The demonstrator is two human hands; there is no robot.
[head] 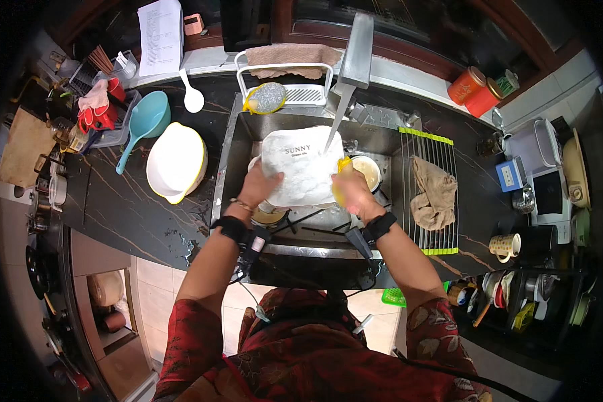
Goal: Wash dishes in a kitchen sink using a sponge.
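Note:
My left hand (260,186) grips the left edge of a white rounded-square plate (301,168), which is held over the stainless steel sink (324,245). The plate's face bears dark printed writing. My right hand (354,193) is at the plate's right edge, closed around a yellow scrubbing pad (342,165) that is partly hidden by the fingers. From the tap (357,50) a stream of water (337,118) runs onto the plate's upper right. Below, a cream bowl (366,171) and a pan-like vessel (269,217) lie in the sink, partly covered by the plate and my hands.
A roll-up rack (403,191) with a brown cloth (433,193) spans the sink's right side. At left are a white yellow-rimmed dish (176,163), a teal ladle (151,114) and a white spoon (194,99). A grey-and-yellow sponge (267,98) rests by a white holder (301,95) behind the sink.

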